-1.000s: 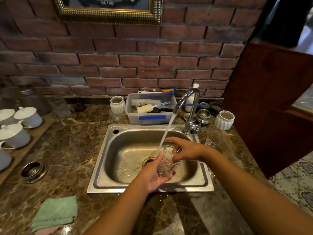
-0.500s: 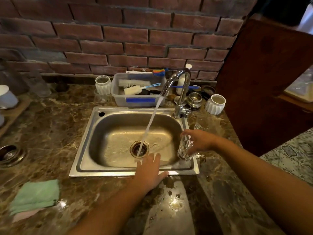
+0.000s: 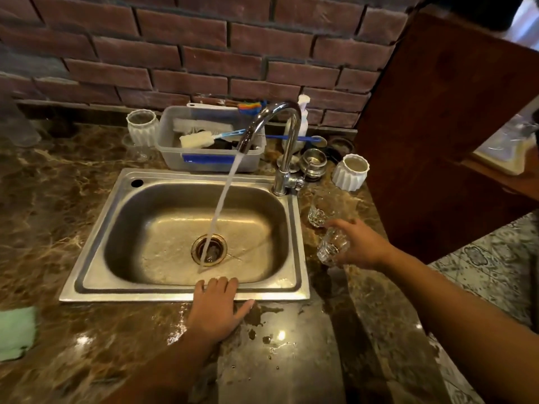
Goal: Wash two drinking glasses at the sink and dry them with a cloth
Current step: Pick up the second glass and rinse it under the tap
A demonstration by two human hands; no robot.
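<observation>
Right fingers point(image 3: 344, 224) curl round a tilted glass point(image 3: 332, 247), the second glass point(image 3: 318, 212) standing on the bench point(image 3: 58, 199) just beyond them. Left fingers point(image 3: 217, 285) lie flat on the sink point(image 3: 145, 295) rim, cloth point(image 3: 14, 330) well left

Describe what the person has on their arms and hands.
Nothing is worn. The left hand and right hand are bare: no gloves, rings, watch or bracelet show. The left forearm and right forearm are uncovered to the frame's edge; no sleeve is visible.

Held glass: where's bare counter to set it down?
Free: marble strip right of the sink, in front of the standing glass; wide marble left of the sink, beyond the green cloth. Crowded: behind the faucet, with tub, metal pieces, white cup.
</observation>
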